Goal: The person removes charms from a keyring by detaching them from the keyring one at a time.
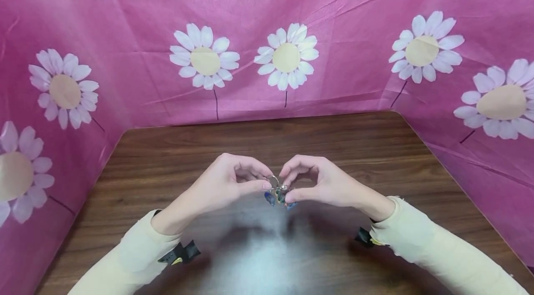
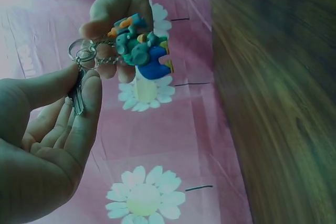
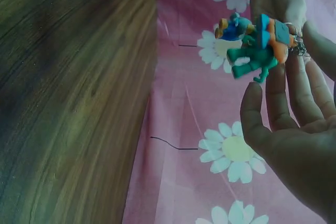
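Over the table, both hands meet at a keychain with small plastic figurines [image 2: 142, 51] in green, blue and orange. My left hand [image 1: 227, 179] pinches a silver key [image 2: 77, 98] between thumb and index finger. From the key's head a metal split ring [image 2: 81, 51] leads to short chains [image 2: 107, 61]. My right hand [image 1: 329, 181] pinches the keychain from the other side, thumb and fingertips at the ring and chains. In the right wrist view a green figurine [image 3: 254, 61] with an orange and blue part hangs beside the right fingers; a blue one [image 3: 231, 29] hangs behind it.
A dark wood-grain table [image 1: 175, 147] lies beneath the hands. Pink cloth [image 1: 142, 3] printed with white daisies surrounds it at the back and both sides. Black straps [image 1: 179, 254] show at the cuffs of the pale sleeves [image 1: 142, 244].
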Demonstrator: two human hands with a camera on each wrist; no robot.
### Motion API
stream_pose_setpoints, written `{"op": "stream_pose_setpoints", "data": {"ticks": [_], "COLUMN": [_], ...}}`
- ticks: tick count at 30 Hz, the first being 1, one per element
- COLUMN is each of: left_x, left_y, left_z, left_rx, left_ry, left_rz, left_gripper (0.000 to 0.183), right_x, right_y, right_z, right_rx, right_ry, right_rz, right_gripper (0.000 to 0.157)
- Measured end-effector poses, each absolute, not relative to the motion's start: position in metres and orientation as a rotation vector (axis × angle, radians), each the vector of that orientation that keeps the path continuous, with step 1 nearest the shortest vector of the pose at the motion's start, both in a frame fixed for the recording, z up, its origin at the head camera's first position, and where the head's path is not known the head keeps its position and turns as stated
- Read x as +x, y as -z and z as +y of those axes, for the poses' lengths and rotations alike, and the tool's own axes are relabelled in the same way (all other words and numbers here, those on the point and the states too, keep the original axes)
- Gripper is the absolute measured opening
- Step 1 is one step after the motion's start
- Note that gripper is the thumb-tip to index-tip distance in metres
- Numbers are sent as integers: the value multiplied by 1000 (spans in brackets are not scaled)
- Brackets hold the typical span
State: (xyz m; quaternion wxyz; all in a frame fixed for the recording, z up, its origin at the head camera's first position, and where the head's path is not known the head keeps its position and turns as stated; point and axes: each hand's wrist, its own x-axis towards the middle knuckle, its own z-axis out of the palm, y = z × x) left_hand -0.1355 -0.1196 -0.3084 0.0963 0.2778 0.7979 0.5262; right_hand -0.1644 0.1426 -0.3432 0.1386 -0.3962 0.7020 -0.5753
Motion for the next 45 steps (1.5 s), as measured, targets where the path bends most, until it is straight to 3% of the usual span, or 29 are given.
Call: {"op": "stream_pose_setpoints", "data": {"ticks": [22, 33, 45], "left_x": [-128, -127, -124], "left_y": [305, 309, 305], "left_z": [-119, -119, -121], "left_rx": [836, 809, 761], "left_ry": [-1682, -1729, -1775], "left_rz": [2369, 2330, 2262], "left_gripper": [14, 9, 17], "right_x": [-161, -155, -153], "right_y": [351, 337, 330], "right_z": [130, 135, 133], "right_rx": [-1272, -1120, -935], "right_ry": [1648, 1705, 1722], "right_rz": [1963, 2038, 2015], "right_gripper": [18, 13, 11]}}
